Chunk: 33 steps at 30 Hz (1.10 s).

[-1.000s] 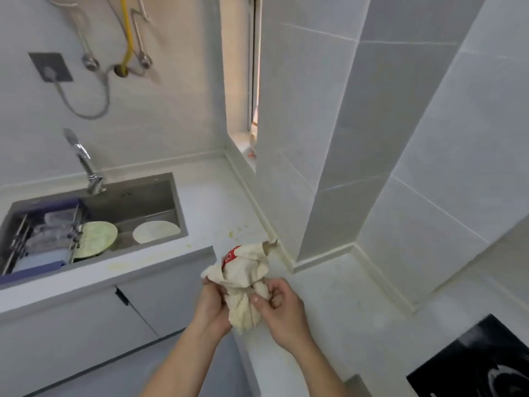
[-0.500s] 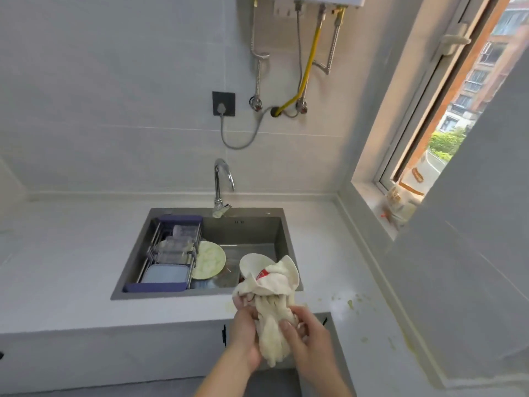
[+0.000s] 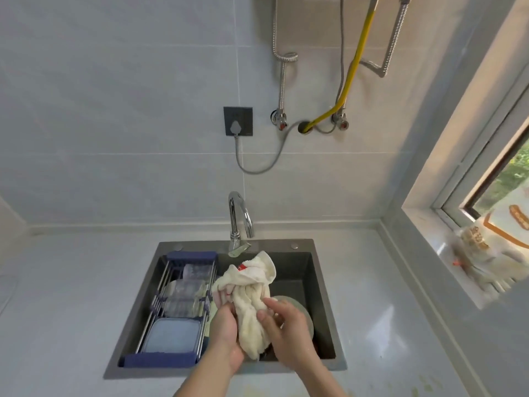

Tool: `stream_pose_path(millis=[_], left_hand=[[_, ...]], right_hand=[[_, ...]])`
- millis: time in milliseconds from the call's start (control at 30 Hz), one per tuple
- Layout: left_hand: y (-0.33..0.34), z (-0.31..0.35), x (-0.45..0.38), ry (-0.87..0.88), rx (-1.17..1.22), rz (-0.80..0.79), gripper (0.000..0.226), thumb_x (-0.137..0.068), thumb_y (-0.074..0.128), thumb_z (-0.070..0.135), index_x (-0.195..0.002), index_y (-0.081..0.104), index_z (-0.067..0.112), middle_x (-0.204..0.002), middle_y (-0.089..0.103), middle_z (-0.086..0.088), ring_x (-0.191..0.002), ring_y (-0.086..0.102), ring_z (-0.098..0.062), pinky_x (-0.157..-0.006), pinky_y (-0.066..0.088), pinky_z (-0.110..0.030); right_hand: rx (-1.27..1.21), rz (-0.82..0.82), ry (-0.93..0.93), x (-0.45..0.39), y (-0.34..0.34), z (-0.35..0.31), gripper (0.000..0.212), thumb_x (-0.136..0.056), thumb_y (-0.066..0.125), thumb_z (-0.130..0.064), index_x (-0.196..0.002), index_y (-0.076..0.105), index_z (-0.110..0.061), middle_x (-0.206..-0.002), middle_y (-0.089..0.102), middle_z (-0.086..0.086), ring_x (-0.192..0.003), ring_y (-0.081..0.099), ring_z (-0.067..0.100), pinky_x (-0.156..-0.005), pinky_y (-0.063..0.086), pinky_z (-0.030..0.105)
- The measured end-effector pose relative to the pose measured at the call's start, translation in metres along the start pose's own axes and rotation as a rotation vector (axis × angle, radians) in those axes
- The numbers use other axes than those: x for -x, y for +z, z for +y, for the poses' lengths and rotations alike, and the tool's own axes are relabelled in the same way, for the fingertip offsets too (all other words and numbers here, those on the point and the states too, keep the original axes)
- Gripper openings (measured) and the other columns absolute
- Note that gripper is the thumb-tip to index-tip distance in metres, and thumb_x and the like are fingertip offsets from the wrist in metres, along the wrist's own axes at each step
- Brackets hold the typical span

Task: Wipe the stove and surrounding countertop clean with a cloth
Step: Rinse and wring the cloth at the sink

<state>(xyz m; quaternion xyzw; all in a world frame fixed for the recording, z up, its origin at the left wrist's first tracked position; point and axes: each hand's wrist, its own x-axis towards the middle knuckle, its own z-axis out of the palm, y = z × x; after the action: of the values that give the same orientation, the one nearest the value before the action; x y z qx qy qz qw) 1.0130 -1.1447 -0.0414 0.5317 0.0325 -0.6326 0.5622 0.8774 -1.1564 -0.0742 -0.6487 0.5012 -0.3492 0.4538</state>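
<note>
cloth [image 3: 252,299] now over sink [image 3: 326,310], both hands gripping

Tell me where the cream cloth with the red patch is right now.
In the head view, the bunched cream cloth with a red patch is held over the dark grey sink, below the chrome tap, gripped by the left hand and right hand.

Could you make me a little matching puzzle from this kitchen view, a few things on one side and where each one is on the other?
Things:
1. cloth
2. faucet
3. yellow hose
4. drying rack

Places:
A. left part of the sink
B. on the wall, upper right
C. gripped between left hand and right hand
D. behind the sink's back rim

Pairs: 1-C, 2-D, 3-B, 4-A
</note>
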Motion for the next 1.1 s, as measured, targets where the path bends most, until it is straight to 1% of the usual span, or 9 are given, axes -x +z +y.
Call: stream_pose_path(millis=[167, 267, 400, 533, 667, 800, 867, 1000, 1100], left_hand=[[0.017, 0.048, -0.058, 0.029, -0.101, 0.091, 0.032, -0.103, 0.049, 0.020, -0.105, 0.070, -0.005, -0.093, 0.073, -0.027, -0.089, 0.068, -0.041, -0.086, 0.055, -0.054], [0.021, 0.065, -0.086, 0.016, -0.148, 0.124, 0.030, -0.103, 0.048, 0.015, -0.111, 0.070, -0.005, -0.102, 0.072, -0.030, -0.094, 0.069, -0.043, -0.090, 0.056, -0.056], [0.023, 0.073, -0.119, -0.029, -0.183, 0.150, 0.027, -0.103, 0.051, 0.015, -0.111, 0.071, 0.000, -0.104, 0.074, -0.025, -0.094, 0.071, -0.039, -0.079, 0.059, -0.047], [0.015, 0.069, -0.150, -0.115, -0.230, 0.091, 0.032, -0.092, 0.054, 0.015, -0.114, 0.073, 0.002, -0.106, 0.075, -0.024, -0.100, 0.072, -0.038, -0.098, 0.055, -0.056], [0.019, 0.066, -0.178, -0.112, -0.338, -0.001, 0.028, -0.103, 0.049, 0.020, -0.113, 0.071, 0.006, -0.099, 0.077, -0.019, -0.094, 0.074, -0.034, -0.084, 0.059, -0.046], [0.031, 0.073, -0.202, 0.029, -0.534, -0.122, 0.030, -0.103, 0.056, 0.033, -0.131, 0.059, 0.023, -0.119, 0.071, -0.007, -0.108, 0.070, -0.023, -0.096, 0.056, -0.044], [0.035, 0.077, -0.210, 0.131, -0.754, -0.204, 0.048, -0.097, 0.060, 0.045, -0.141, 0.052, 0.030, -0.129, 0.066, 0.003, -0.117, 0.065, -0.017, -0.104, 0.050, -0.043], [0.043, 0.094, -0.218, 0.454, -1.674, -0.167, 0.043, -0.098, 0.046, 0.050, -0.139, 0.056, 0.043, -0.151, 0.045, 0.004, -0.140, 0.036, -0.026, -0.114, 0.033, -0.045], [0.048, 0.109, -0.228, 0.427, -1.800, -0.193, 0.039, -0.093, 0.048, 0.059, -0.125, 0.066, 0.049, -0.170, 0.009, 0.006, -0.155, 0.009, -0.029, -0.123, 0.015, -0.051]], right_hand=[[0.042, -0.103, 0.049, -0.078, 0.010, 0.009, 0.027, -0.087, 0.067, -0.052, -0.105, 0.067, -0.033, -0.076, 0.067, -0.011, -0.063, 0.058, 0.005, -0.061, 0.047, 0.026], [0.021, -0.122, 0.047, -0.108, 0.017, 0.014, 0.014, -0.088, 0.073, -0.040, -0.095, 0.065, -0.031, -0.070, 0.063, -0.014, -0.061, 0.053, 0.003, -0.058, 0.041, 0.020], [-0.004, -0.085, 0.126, -0.134, 0.024, 0.023, 0.018, -0.086, 0.079, -0.032, -0.089, 0.063, -0.024, -0.072, 0.065, -0.009, -0.062, 0.052, 0.002, -0.059, 0.042, 0.019], [0.004, 0.022, 0.237, -0.137, 0.038, 0.042, 0.022, -0.082, 0.079, -0.033, -0.080, 0.058, -0.025, -0.081, 0.060, -0.011, -0.071, 0.052, 0.006, -0.070, 0.047, 0.025], [-0.084, 0.084, 0.368, -0.141, 0.046, 0.054, 0.023, -0.080, 0.080, -0.037, -0.100, 0.070, -0.030, -0.124, 0.053, -0.008, -0.110, 0.057, -0.001, -0.098, 0.050, 0.027], [-0.557, 0.061, 0.588, -0.150, 0.063, 0.044, 0.053, -0.082, 0.074, -0.040, -0.130, 0.053, -0.032, -0.126, 0.069, -0.002, -0.115, 0.069, 0.016, -0.099, 0.057, 0.046], [-0.787, 0.121, 0.660, -0.153, 0.068, 0.038, 0.046, -0.092, 0.072, -0.031, -0.132, 0.050, -0.030, -0.126, 0.071, 0.003, -0.114, 0.071, 0.025, -0.090, 0.060, 0.053], [-0.989, 0.209, 0.749, -0.160, 0.079, 0.036, 0.035, -0.099, 0.064, -0.027, -0.133, 0.055, -0.027, -0.120, 0.075, 0.007, -0.108, 0.074, 0.030, -0.083, 0.061, 0.049], [-0.936, 0.197, 0.761, -0.165, 0.083, 0.043, 0.030, -0.101, 0.063, -0.032, -0.131, 0.060, -0.028, -0.119, 0.076, 0.005, -0.110, 0.073, 0.029, -0.091, 0.060, 0.051]])
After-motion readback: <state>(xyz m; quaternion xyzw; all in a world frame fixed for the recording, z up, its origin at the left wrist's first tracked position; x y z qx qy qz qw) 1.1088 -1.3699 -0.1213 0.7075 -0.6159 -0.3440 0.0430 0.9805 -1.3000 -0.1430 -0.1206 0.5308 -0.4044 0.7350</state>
